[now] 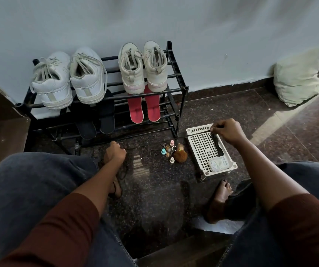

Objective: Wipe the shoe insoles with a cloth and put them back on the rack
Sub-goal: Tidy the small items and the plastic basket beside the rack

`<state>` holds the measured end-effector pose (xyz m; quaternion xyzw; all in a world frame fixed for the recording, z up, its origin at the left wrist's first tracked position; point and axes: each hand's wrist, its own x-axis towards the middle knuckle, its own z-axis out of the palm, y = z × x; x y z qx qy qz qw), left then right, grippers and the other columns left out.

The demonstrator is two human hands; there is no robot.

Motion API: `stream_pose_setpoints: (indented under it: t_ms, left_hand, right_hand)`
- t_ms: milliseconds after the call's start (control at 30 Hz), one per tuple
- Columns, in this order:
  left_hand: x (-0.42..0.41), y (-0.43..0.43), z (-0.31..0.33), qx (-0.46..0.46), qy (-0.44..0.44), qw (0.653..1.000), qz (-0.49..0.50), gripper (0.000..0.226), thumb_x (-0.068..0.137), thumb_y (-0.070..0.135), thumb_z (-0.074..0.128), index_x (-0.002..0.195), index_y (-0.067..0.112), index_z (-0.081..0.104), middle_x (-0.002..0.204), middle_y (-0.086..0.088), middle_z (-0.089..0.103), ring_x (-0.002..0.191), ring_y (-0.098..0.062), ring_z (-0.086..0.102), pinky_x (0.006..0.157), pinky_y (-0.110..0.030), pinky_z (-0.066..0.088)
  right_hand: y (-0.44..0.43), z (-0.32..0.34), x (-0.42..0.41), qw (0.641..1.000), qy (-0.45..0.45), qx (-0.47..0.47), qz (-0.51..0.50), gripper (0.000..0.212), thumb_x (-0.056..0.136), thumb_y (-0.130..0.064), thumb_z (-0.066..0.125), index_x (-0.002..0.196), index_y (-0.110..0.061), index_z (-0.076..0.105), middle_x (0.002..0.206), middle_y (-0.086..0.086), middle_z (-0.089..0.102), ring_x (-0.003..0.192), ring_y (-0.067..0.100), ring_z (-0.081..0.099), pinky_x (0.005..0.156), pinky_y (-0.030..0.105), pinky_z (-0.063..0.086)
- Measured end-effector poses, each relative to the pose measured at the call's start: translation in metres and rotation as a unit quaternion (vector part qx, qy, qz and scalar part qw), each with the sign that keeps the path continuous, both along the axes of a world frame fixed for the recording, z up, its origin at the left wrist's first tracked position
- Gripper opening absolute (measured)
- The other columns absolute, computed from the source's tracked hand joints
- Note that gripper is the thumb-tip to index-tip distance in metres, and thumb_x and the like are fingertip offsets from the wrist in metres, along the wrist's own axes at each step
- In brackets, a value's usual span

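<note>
A black shoe rack point(176, 89) stands against the wall. Two red insoles point(136, 109) lean on its lower bars at the right, and two black insoles point(106, 115) lean to their left. One pair of white sneakers point(68, 79) sits on the top shelf, with a beige pair point(143, 68) beside it. My right hand point(226, 132) pinches a dark cloth point(218, 142) that hangs into a white perforated tray point(199, 149) on the floor. My left hand point(115, 152) hovers low in front of the rack, fingers curled, with nothing seen in it.
A keyring bunch with small pastel charms point(169, 151) and a brown fluffy ball point(180, 156) lies left of the tray. A pale packet point(218, 164) rests in the tray's near corner. A pale sack point(297, 81) leans on the wall at right. My sandalled feet rest on the dark floor.
</note>
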<state>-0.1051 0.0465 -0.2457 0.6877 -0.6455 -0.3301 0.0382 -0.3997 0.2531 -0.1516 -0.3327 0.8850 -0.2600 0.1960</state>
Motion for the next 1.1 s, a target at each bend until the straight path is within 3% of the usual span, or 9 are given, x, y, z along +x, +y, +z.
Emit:
stream_pose_setpoints:
  t_ms: [267, 433, 567, 700, 800, 900, 1000, 1100]
  left_hand:
    - [0.004, -0.001, 0.006, -0.030, -0.017, 0.999, -0.004, 0.029, 0.092, 0.011, 0.056, 0.120, 0.007, 0.049, 0.123, -0.018, 0.056, 0.112, -0.036, 0.054, 0.087, -0.039, 0.044]
    - [0.009, 0.001, 0.008, -0.031, -0.028, 0.999, 0.000, 0.027, 0.093, 0.009, 0.053, 0.120, 0.006, 0.050, 0.122, -0.019, 0.056, 0.110, -0.037, 0.055, 0.085, -0.039, 0.046]
    - [0.003, 0.007, 0.017, -0.005, -0.008, 1.000, -0.010, 0.031, 0.091, 0.010, 0.056, 0.120, 0.003, 0.050, 0.124, -0.020, 0.055, 0.114, -0.037, 0.053, 0.085, -0.036, 0.044]
    - [-0.013, 0.013, 0.032, -0.017, 0.044, 0.998, -0.030, 0.046, 0.091, 0.032, 0.058, 0.123, 0.001, 0.051, 0.128, -0.019, 0.053, 0.118, -0.035, 0.051, 0.093, -0.037, 0.042]
    - [-0.031, 0.021, 0.046, 0.002, 0.128, 0.991, -0.039, 0.041, 0.097, 0.040, 0.040, 0.113, 0.004, 0.053, 0.115, -0.019, 0.058, 0.102, -0.035, 0.056, 0.079, -0.036, 0.039]
    - [-0.048, 0.033, 0.063, 0.002, 0.228, 0.973, -0.042, 0.025, 0.098, 0.029, 0.038, 0.099, 0.011, 0.055, 0.097, -0.009, 0.054, 0.086, -0.024, 0.049, 0.071, -0.031, 0.032]
    - [-0.063, 0.040, 0.075, -0.012, 0.329, 0.943, -0.053, 0.023, 0.097, 0.020, 0.040, 0.083, 0.019, 0.057, 0.081, -0.003, 0.053, 0.077, -0.021, 0.048, 0.063, -0.030, 0.033]
    - [-0.071, 0.047, 0.085, 0.015, 0.409, 0.909, -0.078, 0.025, 0.101, 0.017, 0.040, 0.089, 0.017, 0.063, 0.074, 0.005, 0.053, 0.068, -0.011, 0.050, 0.059, -0.025, 0.042]
  right_hand:
    - [0.002, 0.015, 0.001, 0.999, 0.023, 0.029, -0.008, 0.018, 0.090, -0.013, 0.058, 0.102, -0.011, 0.071, 0.104, 0.014, 0.069, 0.108, 0.027, 0.056, 0.083, 0.024, 0.037]
    - [0.006, 0.026, -0.001, 0.997, 0.048, 0.047, -0.033, 0.019, 0.091, -0.011, 0.056, 0.099, -0.013, 0.072, 0.105, 0.015, 0.068, 0.093, 0.024, 0.058, 0.081, 0.027, 0.042]
    - [0.001, 0.042, 0.009, 0.997, 0.077, 0.018, -0.018, 0.016, 0.087, -0.013, 0.062, 0.099, -0.012, 0.072, 0.101, 0.012, 0.070, 0.097, 0.022, 0.060, 0.087, 0.028, 0.045]
    - [-0.014, 0.057, 0.027, 0.996, 0.088, -0.025, 0.013, 0.006, 0.079, -0.016, 0.072, 0.084, -0.015, 0.069, 0.091, 0.007, 0.070, 0.077, 0.016, 0.059, 0.079, 0.031, 0.053]
    - [-0.025, 0.064, 0.044, 0.993, 0.100, -0.016, 0.059, 0.014, 0.075, -0.019, 0.076, 0.084, -0.012, 0.068, 0.090, 0.005, 0.068, 0.079, 0.015, 0.057, 0.074, 0.024, 0.047]
    - [-0.035, 0.070, 0.061, 0.991, 0.098, -0.013, 0.094, 0.019, 0.076, -0.024, 0.075, 0.089, -0.011, 0.072, 0.089, 0.007, 0.070, 0.080, 0.017, 0.060, 0.074, 0.024, 0.046]
    - [-0.045, 0.072, 0.078, 0.990, 0.080, -0.023, 0.117, 0.015, 0.086, -0.013, 0.065, 0.099, -0.011, 0.072, 0.099, 0.011, 0.070, 0.087, 0.016, 0.061, 0.079, 0.021, 0.045]
    - [-0.053, 0.073, 0.095, 0.981, 0.083, -0.022, 0.173, 0.022, 0.085, 0.002, 0.057, 0.098, -0.010, 0.071, 0.096, 0.007, 0.071, 0.083, 0.014, 0.062, 0.078, 0.020, 0.046]
